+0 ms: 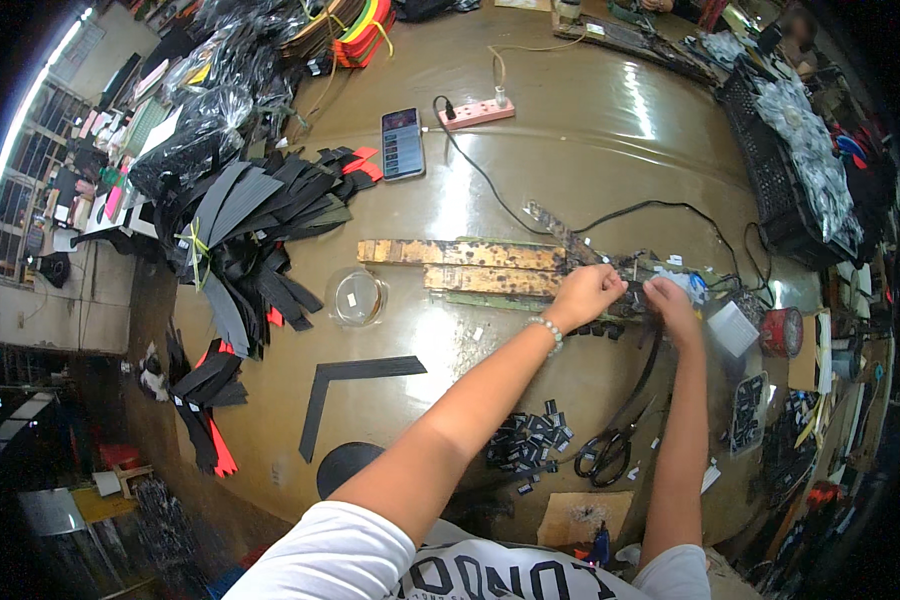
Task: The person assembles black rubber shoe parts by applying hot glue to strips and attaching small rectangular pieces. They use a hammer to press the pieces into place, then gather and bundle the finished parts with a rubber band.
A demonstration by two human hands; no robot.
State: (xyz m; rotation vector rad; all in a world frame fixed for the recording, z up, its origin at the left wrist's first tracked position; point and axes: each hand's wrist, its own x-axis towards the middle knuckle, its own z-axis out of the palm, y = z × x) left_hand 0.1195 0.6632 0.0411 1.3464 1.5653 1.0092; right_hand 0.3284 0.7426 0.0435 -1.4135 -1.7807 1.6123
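I am seeing my left hand (582, 294) closing as a fist and my right hand (670, 303) pinching a long black strap (646, 372), which is hanging below the grip over the glossy brown table (570, 130); worn wooden boards (460, 253) are lying left of it.

Scissors (607, 452) lie right of the cut pieces (530, 440).

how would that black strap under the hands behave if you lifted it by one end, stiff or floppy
Probably floppy: the black strap curves loosely from the hands down toward the scissors instead of lying straight. It looks thin and narrow, so likely light for its length. Both the left hand and right hand press on it, which suggests it shifts easily when not pinned.
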